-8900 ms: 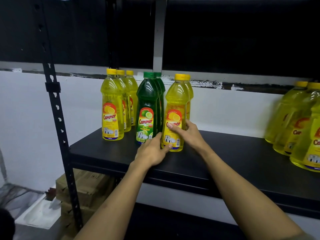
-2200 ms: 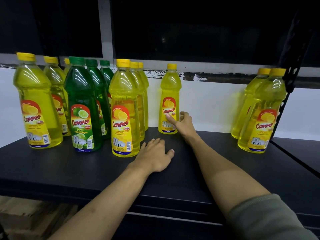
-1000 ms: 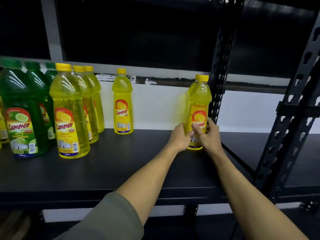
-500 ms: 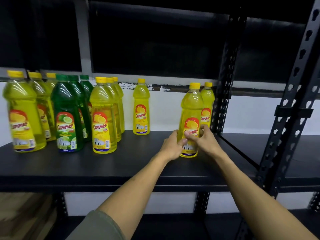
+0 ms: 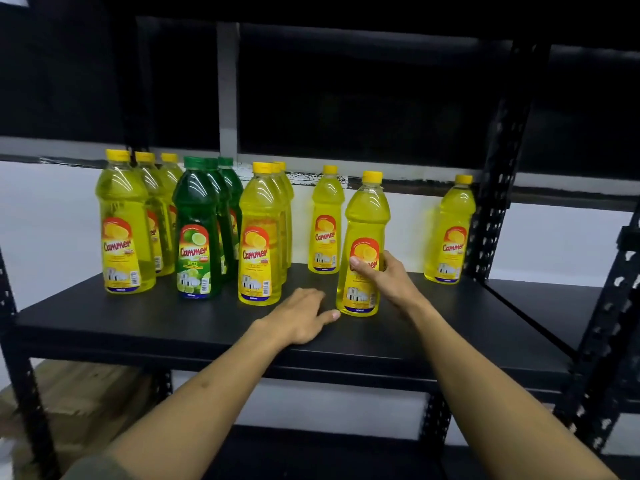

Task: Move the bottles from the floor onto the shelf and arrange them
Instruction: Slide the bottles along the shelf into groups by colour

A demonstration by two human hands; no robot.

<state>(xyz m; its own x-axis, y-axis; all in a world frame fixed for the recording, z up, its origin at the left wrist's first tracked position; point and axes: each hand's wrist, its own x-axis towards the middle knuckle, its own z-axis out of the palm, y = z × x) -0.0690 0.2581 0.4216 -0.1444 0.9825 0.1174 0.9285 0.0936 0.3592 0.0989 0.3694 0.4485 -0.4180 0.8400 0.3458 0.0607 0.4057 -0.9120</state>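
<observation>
My right hand (image 5: pixel 384 276) grips a yellow bottle (image 5: pixel 363 216) around its label; the bottle stands on the black shelf (image 5: pixel 173 323), near the front and leaning slightly. My left hand (image 5: pixel 300 315) lies flat on the shelf with fingers apart, its fingertip near that bottle's base. On the left stand a row of yellow bottles (image 5: pixel 122 223), a row of green bottles (image 5: pixel 196 230) and another yellow row (image 5: pixel 260 233). A single yellow bottle (image 5: pixel 325 221) stands at the back, and one more yellow bottle (image 5: pixel 450 230) at the right by the post.
A black perforated upright post (image 5: pixel 491 209) bounds the shelf on the right, with another shelf unit (image 5: pixel 554 299) beyond it. A dark shelf hangs overhead. Cardboard boxes (image 5: pixel 79 393) sit on the floor at lower left. A white wall is behind the bottles.
The yellow bottle held by my right hand has moved left and forward, away from its neighbour by the post. My left hand has let go of it and dropped flat onto the shelf.
</observation>
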